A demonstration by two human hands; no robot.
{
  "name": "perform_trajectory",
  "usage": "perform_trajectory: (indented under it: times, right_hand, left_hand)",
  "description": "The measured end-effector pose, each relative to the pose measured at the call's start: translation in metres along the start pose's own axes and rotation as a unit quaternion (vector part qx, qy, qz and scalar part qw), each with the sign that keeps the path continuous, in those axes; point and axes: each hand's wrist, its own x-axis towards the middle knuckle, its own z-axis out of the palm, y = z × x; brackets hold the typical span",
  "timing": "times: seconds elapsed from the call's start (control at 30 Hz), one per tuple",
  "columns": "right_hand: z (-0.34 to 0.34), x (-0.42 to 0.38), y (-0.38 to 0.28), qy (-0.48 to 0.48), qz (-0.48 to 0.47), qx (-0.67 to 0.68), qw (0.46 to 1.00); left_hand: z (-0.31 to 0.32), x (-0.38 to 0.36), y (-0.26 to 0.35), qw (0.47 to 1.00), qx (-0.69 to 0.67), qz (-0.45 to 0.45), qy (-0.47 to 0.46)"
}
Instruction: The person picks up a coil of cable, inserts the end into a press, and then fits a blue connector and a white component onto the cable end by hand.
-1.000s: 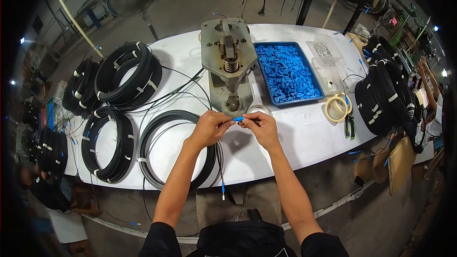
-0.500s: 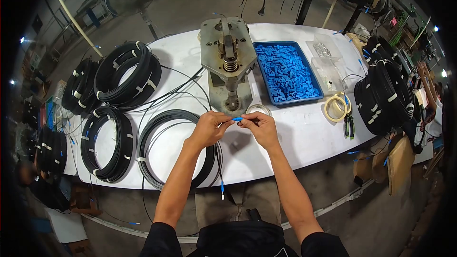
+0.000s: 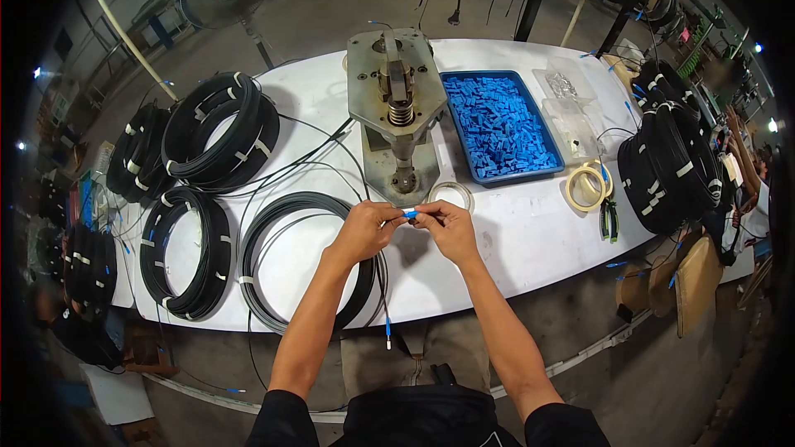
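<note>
A small blue fibre-optic connector (image 3: pixel 411 214) is pinched between my two hands, just in front of the metal hand press (image 3: pixel 374 153). My left hand (image 3: pixel 363 232) is closed on its left end, the fingertips hiding part of it. From the other side, the thumb and fingers of my right hand (image 3: pixel 451 232) grip the right end. Below my left hand lies a coil of black cable (image 3: pixel 257 236) on the white table (image 3: pixel 530 240). Another cable end with a blue connector (image 3: pixel 387 327) hangs over the front edge.
Right of the press stands a blue tray (image 3: pixel 553 167) full of small blue parts. Beyond it are clear plastic boxes (image 3: pixel 571 116), tape rolls (image 3: pixel 582 190) and green-handled pliers (image 3: pixel 609 219). Black cable coils (image 3: pixel 219 128) stack at left, more coils (image 3: pixel 662 170) at right.
Both hands have lowered slightly towards me, still holding the blue connector. The fingers of my right hand have shifted a little to the left on it.
</note>
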Motion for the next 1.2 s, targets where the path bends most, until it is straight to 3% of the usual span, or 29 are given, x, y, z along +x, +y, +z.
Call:
perform_trajectory:
  times: [0.3, 0.37, 0.5, 0.57, 0.8, 0.97, 1.03, 1.07, 1.13, 1.2]
  right_hand:
    - [-0.008, 0.005, -0.008, 0.002, -0.002, 0.0, 1.0]
    - [-0.016, 0.005, -0.015, -0.003, -0.012, -0.012, 1.0]
    - [-0.04, 0.004, -0.036, 0.033, -0.031, -0.006, 0.999]
    - [-0.061, 0.0, -0.043, 0.053, -0.039, 0.006, 0.998]
    - [-0.119, -0.024, -0.072, 0.128, -0.046, 0.005, 0.991]
    - [-0.155, -0.021, -0.077, 0.13, -0.034, -0.016, 0.991]
    - [-0.176, -0.009, -0.081, 0.068, -0.034, -0.064, 0.995]
    - [-0.186, -0.002, -0.086, 0.087, -0.035, -0.054, 0.994]
    - [-0.223, 0.022, -0.089, 0.155, -0.09, -0.138, 0.974]
    - [-0.255, 0.044, -0.11, 0.263, -0.13, -0.317, 0.902]
  left_hand:
    - [0.005, 0.007, 0.002, 1.0, -0.017, 0.012, -0.003]
    - [0.01, 0.01, 0.007, 0.998, -0.056, -0.027, -0.002]
    - [0.029, 0.032, 0.023, 0.999, -0.048, 0.009, -0.014]
    - [0.049, 0.046, 0.029, 0.995, -0.075, 0.07, 0.015]
    - [0.11, 0.081, 0.055, 0.988, -0.106, 0.114, 0.006]
    - [0.129, 0.099, 0.072, 0.991, -0.12, 0.06, 0.004]
    - [0.133, 0.105, 0.069, 0.991, -0.116, 0.069, 0.017]
    - [0.134, 0.107, 0.068, 0.99, -0.112, 0.076, 0.03]
    - [0.133, 0.112, 0.068, 0.989, -0.116, 0.079, 0.044]
    - [0.132, 0.115, 0.07, 0.988, -0.118, 0.075, 0.059]
